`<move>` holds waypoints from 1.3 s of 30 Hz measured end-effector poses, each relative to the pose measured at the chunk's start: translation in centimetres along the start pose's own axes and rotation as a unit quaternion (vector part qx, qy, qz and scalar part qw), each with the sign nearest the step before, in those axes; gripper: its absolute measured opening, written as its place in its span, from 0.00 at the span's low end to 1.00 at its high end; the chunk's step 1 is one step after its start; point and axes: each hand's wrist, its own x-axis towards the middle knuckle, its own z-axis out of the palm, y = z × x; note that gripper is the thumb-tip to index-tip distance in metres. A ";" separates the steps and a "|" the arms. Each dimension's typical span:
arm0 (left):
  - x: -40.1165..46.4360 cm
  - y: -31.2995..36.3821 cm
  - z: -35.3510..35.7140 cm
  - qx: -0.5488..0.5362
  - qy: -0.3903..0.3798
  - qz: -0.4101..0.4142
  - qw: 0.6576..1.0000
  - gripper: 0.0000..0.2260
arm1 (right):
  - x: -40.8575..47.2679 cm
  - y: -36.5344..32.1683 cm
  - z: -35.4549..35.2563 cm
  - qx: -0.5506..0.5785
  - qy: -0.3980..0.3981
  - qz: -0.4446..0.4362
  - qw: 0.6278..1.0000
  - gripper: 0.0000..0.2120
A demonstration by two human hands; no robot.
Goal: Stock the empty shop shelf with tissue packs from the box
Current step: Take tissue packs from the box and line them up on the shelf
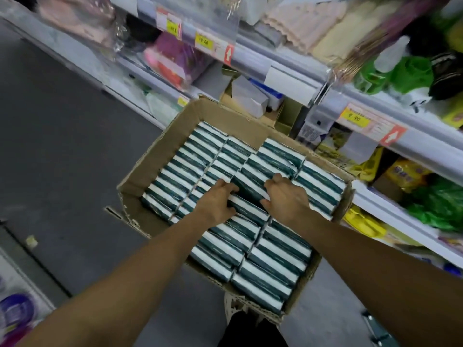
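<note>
An open cardboard box [160, 149] stands on the floor below me, packed with several rows of green-and-white tissue packs [273, 259]. Both my hands reach into its middle. My left hand [216, 202] grips the left end of a small stack of tissue packs [250, 185], fingers curled round its edge. My right hand [285, 196] holds the right end of the same stack, fingertips dug in beside it. The stack sits slightly raised and tilted against the rows around it.
Shop shelves [295, 68] run along the right and top, with price tags [354, 117] and stocked bags, cloths and small boxes. Grey floor [62, 146] lies to the left of the box. My foot [233, 306] shows beneath the box's near edge.
</note>
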 end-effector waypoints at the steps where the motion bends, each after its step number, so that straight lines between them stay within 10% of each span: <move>1: 0.1 -0.2 -0.1 -0.010 -0.002 -0.008 1.000 0.24 | 0.1 -0.2 0.0 -0.008 0.001 -0.004 1.000 0.19; 7: -0.9 -1.4 0.0 -0.109 0.024 -0.024 0.994 0.16 | 0.3 -0.9 0.2 -0.030 -0.026 0.004 0.999 0.13; 20: -9.3 2.5 -6.5 -0.335 0.168 -0.016 0.927 0.09 | -6.5 3.8 -8.3 0.401 0.132 0.052 0.905 0.09; 39: -17.4 20.4 -25.7 -0.443 0.233 0.203 0.842 0.12 | -23.0 7.7 -31.6 0.360 0.466 -0.034 0.807 0.13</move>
